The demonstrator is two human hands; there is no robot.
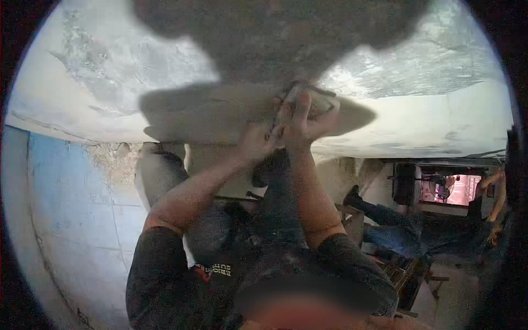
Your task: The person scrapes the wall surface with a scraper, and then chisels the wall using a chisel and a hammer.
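Note:
My left hand (260,142) is closed, its fingers bent against my right hand. My right hand (302,124) is curled with the thumb pointing up, around a small flat pale piece (325,105) with a dark edge. Its kind cannot be made out, and the fingers hide part of it. A thin dark strip or rod seems to run between the two hands; blur keeps it unclear. Both hands are in front of a large white surface (434,118) with grey smears, and shadows fall across it around them.
At the left is a pale blue and white wall (71,187). Another person (407,228) in dark clothes is at the right, near wooden furniture (401,275). Behind that person is a bright pinkish opening (465,190) with a fan-like object (440,187).

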